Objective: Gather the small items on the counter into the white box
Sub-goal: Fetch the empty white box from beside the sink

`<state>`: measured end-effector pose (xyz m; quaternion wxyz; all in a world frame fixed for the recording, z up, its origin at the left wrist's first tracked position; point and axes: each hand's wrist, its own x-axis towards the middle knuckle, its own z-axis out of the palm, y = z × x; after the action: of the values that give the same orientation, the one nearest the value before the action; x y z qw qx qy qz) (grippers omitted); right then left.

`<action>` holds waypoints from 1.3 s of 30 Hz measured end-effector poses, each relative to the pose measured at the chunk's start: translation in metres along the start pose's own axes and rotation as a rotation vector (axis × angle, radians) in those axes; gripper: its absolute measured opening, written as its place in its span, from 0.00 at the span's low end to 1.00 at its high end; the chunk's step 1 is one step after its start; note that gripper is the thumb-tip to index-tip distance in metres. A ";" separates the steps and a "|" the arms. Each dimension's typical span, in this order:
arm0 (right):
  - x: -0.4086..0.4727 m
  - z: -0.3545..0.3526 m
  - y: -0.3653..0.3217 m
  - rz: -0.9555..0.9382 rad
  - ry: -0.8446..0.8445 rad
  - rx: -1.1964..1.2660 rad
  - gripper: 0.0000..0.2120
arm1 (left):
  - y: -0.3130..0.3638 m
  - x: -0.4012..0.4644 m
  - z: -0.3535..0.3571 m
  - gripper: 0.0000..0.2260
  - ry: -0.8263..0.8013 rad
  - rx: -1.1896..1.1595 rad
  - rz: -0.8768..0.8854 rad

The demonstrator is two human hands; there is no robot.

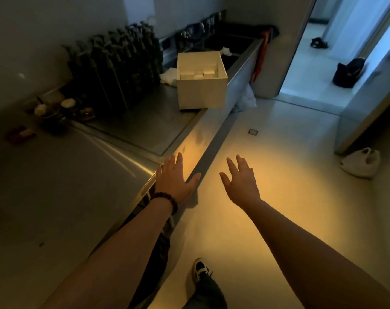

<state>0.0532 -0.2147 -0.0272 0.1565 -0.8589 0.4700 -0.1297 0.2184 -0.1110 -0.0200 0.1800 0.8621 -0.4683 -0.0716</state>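
The white box (202,91) stands on the steel counter (78,175) near its front edge, with pale blocks lying inside. Small items cluster at the counter's back left: round-lidded jars (67,104), a pale-topped one (40,109), and a reddish-brown piece (21,133). My left hand (175,178), a bead bracelet on its wrist, is spread flat over the counter's front edge and holds nothing. My right hand (241,182) hovers with fingers spread above the floor, right of the counter, also holding nothing. Both are well short of the box.
A dense row of dark pump bottles (118,63) lines the wall behind the counter. A sink (229,45) with taps lies beyond the box, with crumpled white cloths (168,75) beside it. On the floor are a white bag (361,161) and a dark bag (348,73) by the doorway.
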 end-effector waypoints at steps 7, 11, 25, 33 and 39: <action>0.168 -0.037 0.007 -0.051 0.053 0.030 0.28 | 0.018 0.168 -0.009 0.37 0.103 -0.120 0.009; 0.245 -0.050 0.001 -0.074 0.066 0.055 0.28 | 0.025 0.242 -0.022 0.38 0.139 -0.184 0.002; 0.420 -0.055 0.003 -0.082 0.070 0.161 0.29 | 0.013 0.396 -0.042 0.38 0.103 -0.346 0.058; 0.519 -0.048 0.004 -0.154 -0.058 0.358 0.32 | 0.001 0.493 -0.051 0.41 0.047 -0.382 -0.029; 0.564 -0.043 0.004 -0.081 -0.270 0.636 0.36 | -0.007 0.545 -0.054 0.47 -0.082 -0.614 -0.203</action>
<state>0.3298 -0.7019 0.0537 0.4718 -0.7947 0.3465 -0.1609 0.5400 -0.5486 0.0514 0.4046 0.8060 -0.3436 -0.2619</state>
